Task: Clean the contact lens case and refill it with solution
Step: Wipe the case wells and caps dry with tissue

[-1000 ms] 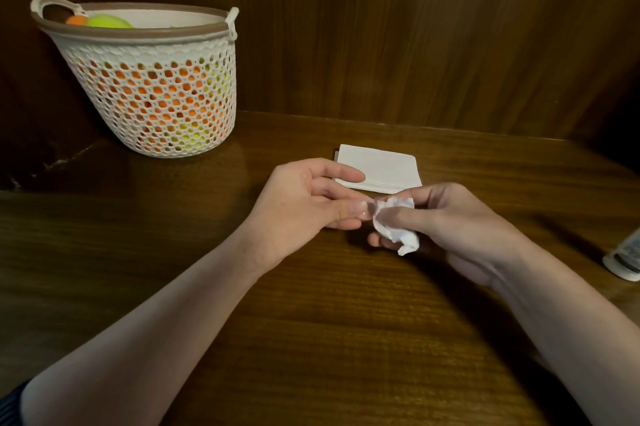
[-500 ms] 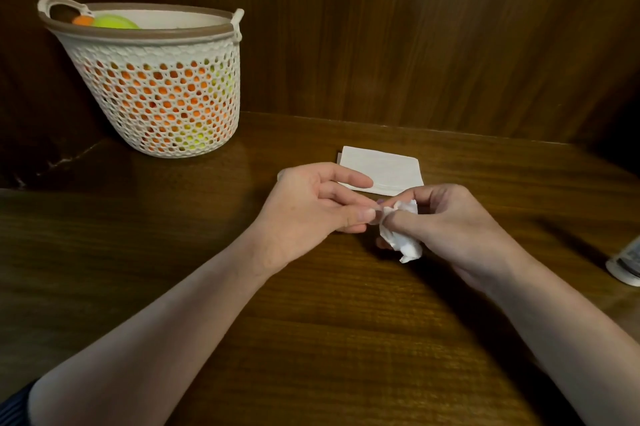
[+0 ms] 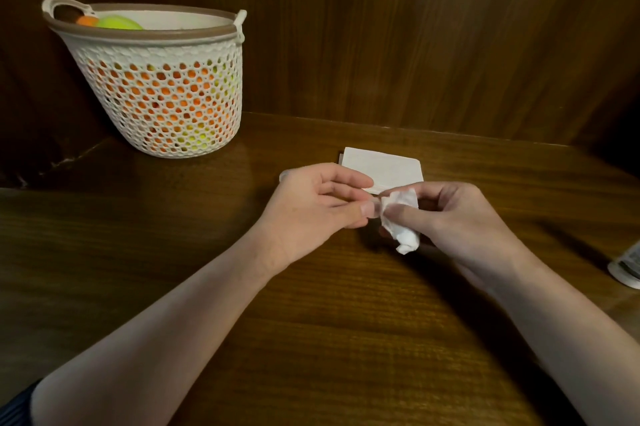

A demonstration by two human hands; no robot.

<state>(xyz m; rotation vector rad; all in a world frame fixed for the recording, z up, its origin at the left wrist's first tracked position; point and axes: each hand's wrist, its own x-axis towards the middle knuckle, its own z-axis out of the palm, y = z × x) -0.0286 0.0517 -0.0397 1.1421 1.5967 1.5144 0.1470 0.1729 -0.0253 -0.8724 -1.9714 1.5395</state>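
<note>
My left hand [image 3: 318, 200] is curled above the middle of the wooden table around a small pale object. Only a whitish tip [image 3: 282, 176] of it shows past the knuckles; it looks like the contact lens case. My right hand [image 3: 460, 218] pinches a crumpled white tissue [image 3: 401, 218], with its upper end pressed against my left fingertips. A white solution bottle [image 3: 627, 270] lies at the right edge of the view, mostly cut off.
A folded white tissue stack [image 3: 384, 167] lies on the table [image 3: 311, 339] just behind my hands. A white perforated basket [image 3: 162, 93] holding orange and green things stands at the back left. Dark wood panelling closes off the back.
My right hand has worked the tissue against my left fingertips, and the wad now hangs lower. Both hands stay in about the same place.
</note>
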